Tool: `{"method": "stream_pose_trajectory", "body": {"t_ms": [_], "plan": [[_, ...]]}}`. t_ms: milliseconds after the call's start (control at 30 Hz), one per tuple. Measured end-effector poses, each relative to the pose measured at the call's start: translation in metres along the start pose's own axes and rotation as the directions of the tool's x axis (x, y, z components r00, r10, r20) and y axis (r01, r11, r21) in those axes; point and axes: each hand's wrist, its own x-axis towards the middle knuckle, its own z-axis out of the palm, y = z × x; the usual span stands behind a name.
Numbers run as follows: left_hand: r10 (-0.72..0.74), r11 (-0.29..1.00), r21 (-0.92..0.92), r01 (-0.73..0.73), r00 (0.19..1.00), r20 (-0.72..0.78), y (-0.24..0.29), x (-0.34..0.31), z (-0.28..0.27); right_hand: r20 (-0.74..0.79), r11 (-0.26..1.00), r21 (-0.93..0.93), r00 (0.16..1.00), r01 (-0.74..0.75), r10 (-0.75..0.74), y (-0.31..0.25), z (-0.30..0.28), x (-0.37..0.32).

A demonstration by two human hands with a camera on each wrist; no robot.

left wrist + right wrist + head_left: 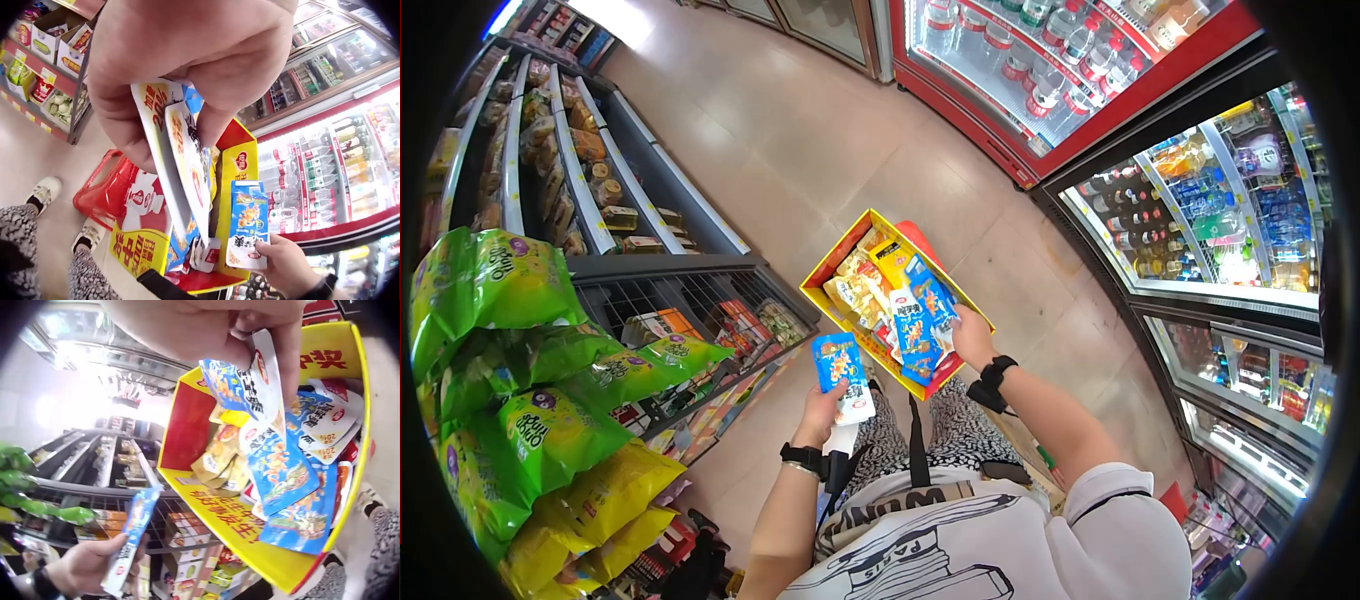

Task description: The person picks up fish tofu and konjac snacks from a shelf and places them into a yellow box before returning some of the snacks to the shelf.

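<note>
A yellow and red box (808,291) full of snack packets stands in front of the person, on something red. Left of the box, the left hand (821,411) grips blue and white packets (836,362); in the left wrist view at least two packets (185,169) show between its thumb and fingers. At the box's right side, the right hand (972,337) pinches a blue and white packet (267,381) by its white end, over more blue packets (281,472) inside. Gold packets (215,461) lie beside those.
Green snack bags (520,280) hang at the left, near shelves of packaged food (585,150). Drink fridges (1040,75) line the right side. A red stool-like object (103,190) is under the box. Tiled floor (800,130) stretches ahead.
</note>
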Motion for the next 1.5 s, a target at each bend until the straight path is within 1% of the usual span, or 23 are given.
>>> {"method": "stream_pose_trajectory", "body": {"t_ms": [67,133,200,267,300,400,433,467,500,533,600,667,733,800,900,967,1000,1033,1067,1133,1267,1467,1500], "plan": [[0.024,0.998,0.050,-0.025,1.000,0.019,0.002,0.003,-0.003,0.031,0.980,0.177,0.995,0.092,-0.099,-0.001,-0.005,-0.006],[0.031,0.997,0.069,-0.035,0.998,0.050,0.016,-0.003,-0.001,0.124,0.923,0.380,0.986,0.058,-0.113,-0.009,-0.009,-0.009],[0.047,0.994,0.090,-0.054,0.996,0.077,0.031,-0.012,0.002,0.085,0.838,0.530,0.975,0.128,-0.203,-0.027,-0.015,-0.015],[0.080,0.994,0.057,-0.090,0.983,0.163,0.047,-0.021,0.006,0.074,0.858,0.485,0.970,0.169,-0.233,-0.072,-0.042,-0.028],[0.091,0.993,0.053,-0.104,0.974,0.208,0.055,-0.026,0.008,0.057,0.835,0.481,0.941,0.268,-0.335,-0.103,-0.062,-0.036],[0.259,0.962,0.018,-0.274,0.926,0.274,0.086,-0.062,0.025,-0.069,0.699,0.300,0.745,0.650,-0.663,-0.136,-0.082,-0.040],[0.362,0.927,-0.052,-0.372,0.846,0.391,0.096,-0.070,0.027,-0.078,0.678,0.290,0.723,0.675,-0.686,-0.148,-0.091,-0.043],[0.393,0.914,-0.065,-0.401,0.833,0.390,0.104,-0.078,0.030,-0.066,0.605,0.223,0.630,0.765,-0.773,-0.161,-0.099,-0.047],[0.507,0.850,-0.108,-0.516,0.745,0.433,0.112,-0.089,0.034,-0.043,0.518,0.155,0.529,0.841,-0.847,-0.172,-0.106,-0.049],[0.608,0.772,-0.156,-0.617,0.642,0.466,0.119,-0.101,0.039,-0.044,0.492,0.143,0.503,0.858,-0.863,-0.179,-0.111,-0.050],[0.624,0.774,-0.254,-0.581,0.628,0.465,0.125,-0.116,0.040,0.012,0.377,0.108,0.378,0.920,-0.926,-0.191,-0.119,-0.053],[0.469,0.877,-0.180,-0.446,0.713,0.521,0.127,-0.120,0.029,0.039,0.326,0.113,0.324,0.938,-0.945,-0.206,-0.129,-0.059],[0.525,0.846,-0.197,-0.496,0.709,0.471,0.128,-0.137,0.031,0.049,0.247,0.108,0.243,0.963,-0.969,-0.219,-0.134,-0.064],[0.493,0.870,-0.288,-0.400,0.723,0.484,0.121,-0.141,0.027,0.067,0.179,0.143,0.171,0.973,-0.983,-0.230,-0.132,-0.066],[0.471,0.882,-0.278,-0.380,0.740,0.481,0.106,-0.141,0.014,0.080,0.068,0.166,0.055,0.984,-0.995,-0.247,-0.129,-0.075],[0.469,0.883,-0.261,-0.390,0.737,0.486,0.096,-0.142,0.000,0.102,0.015,0.163,-0.001,0.987,-0.995,-0.257,-0.123,-0.079],[0.475,0.880,-0.302,-0.367,0.663,0.579,0.094,-0.151,-0.003,0.112,-0.009,0.148,-0.026,0.989,-0.993,-0.261,-0.120,-0.082],[0.480,0.877,-0.338,-0.343,0.574,0.663,0.093,-0.161,-0.006,0.110,0.000,0.166,-0.019,0.986,-0.994,-0.265,-0.117,-0.088],[0.455,0.887,-0.256,-0.385,0.631,0.628,0.093,-0.173,-0.010,0.113,-0.027,0.166,-0.046,0.986,-0.992,-0.266,-0.114,-0.092],[0.496,0.845,-0.186,-0.502,0.603,0.625,0.094,-0.195,-0.015,0.126,0.028,0.173,0.006,0.984,-0.992,-0.267,-0.104,-0.101],[0.426,0.876,-0.047,-0.480,0.723,0.544,0.083,-0.216,-0.038,0.186,0.033,0.177,0.000,0.984,-0.983,-0.271,-0.087,-0.131],[0.496,0.836,0.027,-0.548,0.777,0.388,0.028,-0.245,-0.101,0.243,0.071,0.194,0.022,0.978,-0.970,-0.277,-0.035,-0.185],[0.480,0.847,0.043,-0.530,0.798,0.365,0.017,-0.253,-0.114,0.242,0.184,0.263,0.120,0.947,-0.963,-0.279,-0.023,-0.197]]}}
